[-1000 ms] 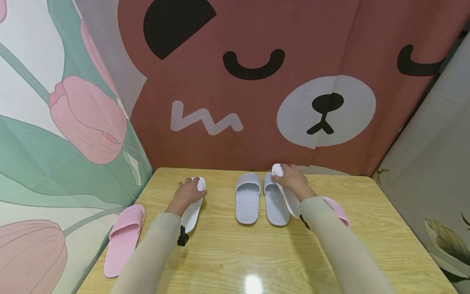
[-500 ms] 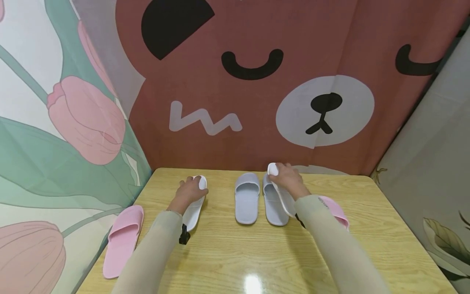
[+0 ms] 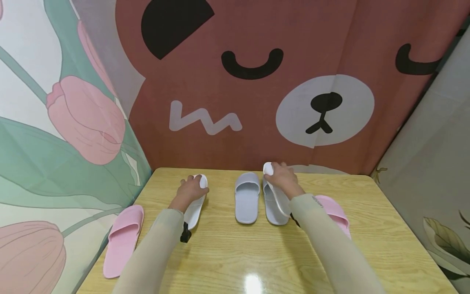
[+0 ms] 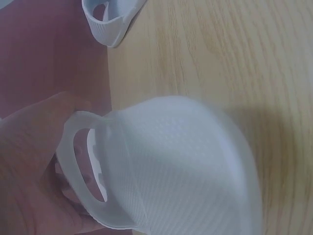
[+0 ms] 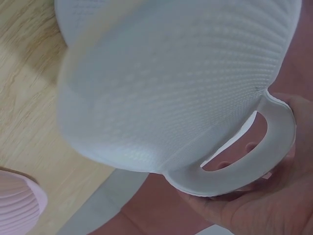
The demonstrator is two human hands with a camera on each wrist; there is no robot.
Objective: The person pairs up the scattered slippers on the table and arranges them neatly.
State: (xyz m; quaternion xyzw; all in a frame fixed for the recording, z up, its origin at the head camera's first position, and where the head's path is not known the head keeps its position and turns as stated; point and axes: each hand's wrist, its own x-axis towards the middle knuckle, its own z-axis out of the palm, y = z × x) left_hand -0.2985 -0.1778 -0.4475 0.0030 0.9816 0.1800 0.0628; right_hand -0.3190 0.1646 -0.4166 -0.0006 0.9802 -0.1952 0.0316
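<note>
In the head view my left hand (image 3: pixel 189 192) grips a white slipper (image 3: pixel 196 213) by its strap end, left of the grey pair. The left wrist view shows that slipper's textured sole (image 4: pixel 186 166) and cut-out strap, with fingers round the strap. My right hand (image 3: pixel 283 179) holds a second white slipper (image 3: pixel 282 199) by its strap end, tilted and overlapping the right grey slipper (image 3: pixel 272 210). Its footbed (image 5: pixel 181 88) fills much of the right wrist view. The left grey slipper (image 3: pixel 247 204) lies flat beside its partner. Whether either white slipper touches the table is unclear.
One pink slipper (image 3: pixel 123 241) lies at the table's left edge. Another pink slipper (image 3: pixel 332 208) is partly hidden behind my right sleeve. The wooden table (image 3: pixel 227 253) meets a bear-print cloth (image 3: pixel 205 151) at the back, with printed cloths on both sides.
My right hand has carried its white slipper leftwards, further over the right grey slipper. The left hand and its slipper have shifted slightly right and away from me. Grey and pink slippers stay put.
</note>
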